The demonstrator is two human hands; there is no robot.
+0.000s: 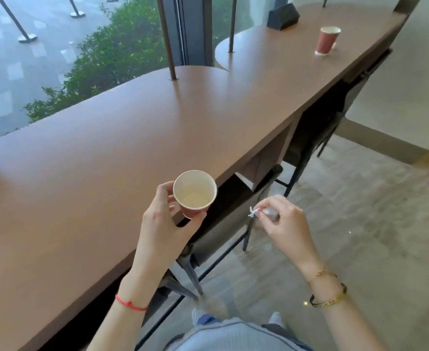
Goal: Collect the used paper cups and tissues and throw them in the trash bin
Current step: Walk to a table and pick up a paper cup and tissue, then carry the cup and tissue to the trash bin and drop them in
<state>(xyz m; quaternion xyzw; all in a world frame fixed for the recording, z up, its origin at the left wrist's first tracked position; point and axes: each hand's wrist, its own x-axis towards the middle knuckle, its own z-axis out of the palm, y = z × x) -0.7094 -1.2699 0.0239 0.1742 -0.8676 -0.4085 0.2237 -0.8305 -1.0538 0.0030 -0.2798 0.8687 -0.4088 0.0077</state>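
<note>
My left hand holds a red paper cup upright just past the near edge of the long brown counter; the cup's white inside looks empty. To its right, my right hand pinches a small crumpled white tissue over the floor, a short way from the cup. A second red paper cup stands far off on the counter's right end, with a bit of white tissue at its base.
A dark tissue box sits at the counter's far end. Thin posts rise from the counter by the window. Dark stools are tucked under the counter's edge. Grey floor stretches to the right.
</note>
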